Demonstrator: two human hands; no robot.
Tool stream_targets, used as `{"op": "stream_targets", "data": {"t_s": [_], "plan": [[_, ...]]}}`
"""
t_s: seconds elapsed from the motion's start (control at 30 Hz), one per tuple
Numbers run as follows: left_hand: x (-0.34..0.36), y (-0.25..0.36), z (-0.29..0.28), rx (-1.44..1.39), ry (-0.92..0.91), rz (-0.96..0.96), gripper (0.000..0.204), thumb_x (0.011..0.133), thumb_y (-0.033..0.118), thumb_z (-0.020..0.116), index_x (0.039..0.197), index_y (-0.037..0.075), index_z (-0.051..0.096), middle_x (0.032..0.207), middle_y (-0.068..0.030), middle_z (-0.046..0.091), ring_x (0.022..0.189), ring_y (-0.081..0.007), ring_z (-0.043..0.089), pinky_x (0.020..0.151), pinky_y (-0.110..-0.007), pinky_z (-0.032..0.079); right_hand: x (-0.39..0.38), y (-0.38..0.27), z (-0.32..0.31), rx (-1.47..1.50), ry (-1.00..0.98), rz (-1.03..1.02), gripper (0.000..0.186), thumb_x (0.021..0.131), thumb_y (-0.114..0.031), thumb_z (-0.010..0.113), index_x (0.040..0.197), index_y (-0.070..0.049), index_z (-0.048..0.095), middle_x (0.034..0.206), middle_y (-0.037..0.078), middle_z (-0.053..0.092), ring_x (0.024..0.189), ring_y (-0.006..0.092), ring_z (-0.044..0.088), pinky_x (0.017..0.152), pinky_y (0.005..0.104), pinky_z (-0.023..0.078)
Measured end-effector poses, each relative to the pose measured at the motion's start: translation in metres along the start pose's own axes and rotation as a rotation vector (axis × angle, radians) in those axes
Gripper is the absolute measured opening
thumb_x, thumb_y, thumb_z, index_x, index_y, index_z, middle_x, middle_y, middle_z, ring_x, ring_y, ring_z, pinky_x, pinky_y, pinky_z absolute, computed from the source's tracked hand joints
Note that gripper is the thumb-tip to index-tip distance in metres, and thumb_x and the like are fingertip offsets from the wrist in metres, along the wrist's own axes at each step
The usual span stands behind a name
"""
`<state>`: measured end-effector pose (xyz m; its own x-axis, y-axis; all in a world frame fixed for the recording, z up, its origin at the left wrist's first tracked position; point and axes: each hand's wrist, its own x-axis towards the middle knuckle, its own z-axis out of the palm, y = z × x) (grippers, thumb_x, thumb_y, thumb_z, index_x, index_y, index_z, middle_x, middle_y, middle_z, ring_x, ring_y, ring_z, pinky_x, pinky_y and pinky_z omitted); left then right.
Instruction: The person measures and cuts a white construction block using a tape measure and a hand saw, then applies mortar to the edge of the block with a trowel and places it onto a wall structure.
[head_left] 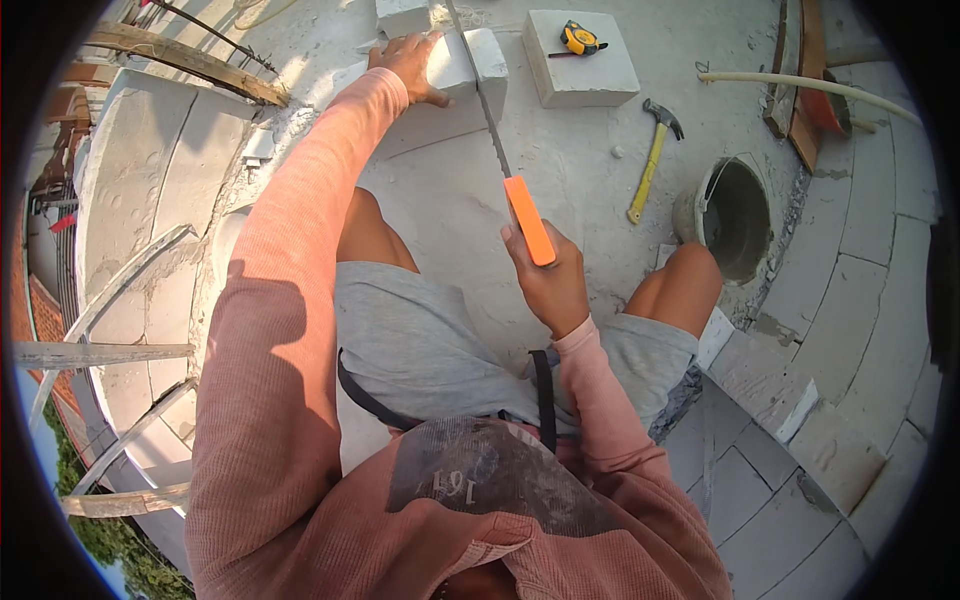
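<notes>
My right hand [548, 275] is closed on the orange handle [528, 222] of a hand saw, whose long dark blade [491, 125] reaches forward into a white aerated block [428, 125]. My left hand [410, 70] grips that block to the left of the blade, fingers over its top and thumb toward me. Another white block [578, 80] sits to the right with a yellow-and-black tape measure [580, 38] and a slim dark stick on it. A hammer [650, 160] with a yellow handle lies on the dusty floor beside them.
A grey bucket [730, 260] stands by my right knee. Timber boards [805, 130] and a pale hose [820, 85] lie at the upper right. Block walls [160, 160] bound both sides, with metal bars [110, 352] and a wooden beam [190, 62] at the left. A small block [400, 15] lies behind.
</notes>
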<state>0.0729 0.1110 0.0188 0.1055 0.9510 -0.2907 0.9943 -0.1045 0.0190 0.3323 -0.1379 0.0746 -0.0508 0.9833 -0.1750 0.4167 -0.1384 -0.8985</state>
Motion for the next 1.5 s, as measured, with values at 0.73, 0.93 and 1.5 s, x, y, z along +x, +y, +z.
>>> {"op": "stream_targets", "data": {"t_s": [0.73, 0.93, 1.5], "plan": [[0.013, -0.018, 0.029, -0.013, 0.257, 0.012, 0.122, 0.055, 0.067, 0.087, 0.158, 0.028, 0.034, 0.146, -0.0084, 0.053, 0.137, -0.0289, 0.05, 0.11, -0.048, 0.042, -0.008, 0.0, -0.026, -0.015, 0.327, -0.172, 0.036, 0.095, -0.026, 0.075, 0.076, -0.001, 0.056, 0.056, 0.007, 0.052, 0.047, 0.018, 0.05, 0.05, 0.0321, 0.042], [-0.035, 0.003, 0.023, -0.008, 0.341, 0.291, 0.11, 0.056, 0.051, 0.093, 0.149, 0.017, 0.044, 0.142, -0.0075, 0.056, 0.133, -0.0288, 0.051, 0.109, -0.045, 0.042, 0.094, 0.075, -0.011, -0.575, 0.12, -0.091, 0.017, 0.091, -0.022, 0.068, 0.091, -0.006, 0.061, 0.07, 0.013, 0.067, 0.065, 0.0375, 0.066, 0.063, 0.0462, 0.053], [-0.035, 0.01, 0.023, 0.049, 0.362, 0.353, 0.116, 0.061, 0.058, 0.089, 0.155, 0.012, 0.039, 0.142, -0.012, 0.053, 0.132, -0.0315, 0.05, 0.111, -0.046, 0.039, 0.215, 0.255, -0.103, -0.581, 0.654, 0.798, 0.058, 0.089, -0.034, 0.068, 0.138, -0.008, 0.048, 0.137, 0.023, 0.054, 0.131, 0.0378, 0.05, 0.107, 0.0523, 0.044]]}}
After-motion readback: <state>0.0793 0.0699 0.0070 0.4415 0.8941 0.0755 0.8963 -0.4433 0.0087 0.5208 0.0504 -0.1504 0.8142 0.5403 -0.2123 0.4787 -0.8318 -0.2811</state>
